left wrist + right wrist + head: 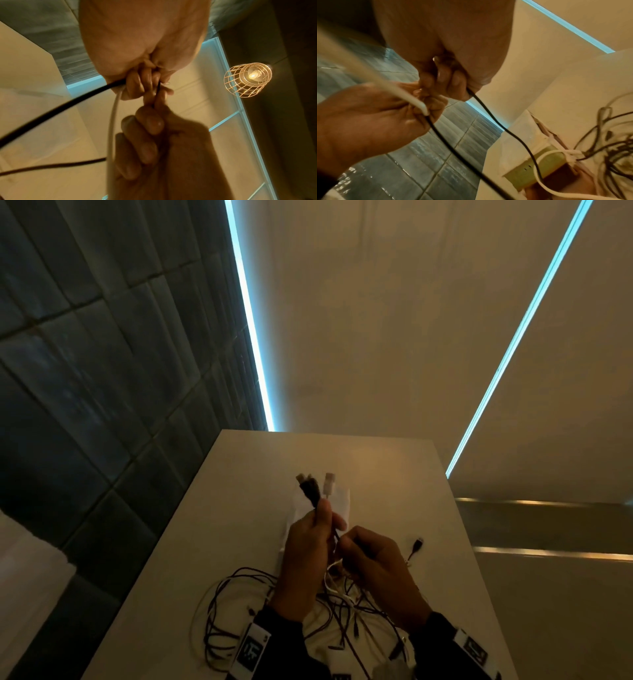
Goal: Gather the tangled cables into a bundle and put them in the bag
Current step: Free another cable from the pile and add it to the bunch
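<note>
Above the pale table (pixel 394 474), my left hand (pixel 323 520) grips several cable ends upright: dark plugs (pixel 308 484) and a white plug (pixel 329 481) stick out of the fist. Just to its right, my right hand (pixel 351 544) pinches a thin black cable (pixel 488 106). The left wrist view shows the left fingers (pixel 137 86) curled round a black cable (pixel 68 102) and a white cable (pixel 113 115). The rest of the cable tangle (pixel 236 607) lies loose on the table under my wrists. A white paper bag (pixel 340 501) lies flat behind the hands.
One loose black plug (pixel 418 544) rests on the table right of my right hand. The table's left edge (pixel 154 570) drops to a dark tiled floor (pixel 85 405). A wire-cage lamp (pixel 247 79) hangs overhead.
</note>
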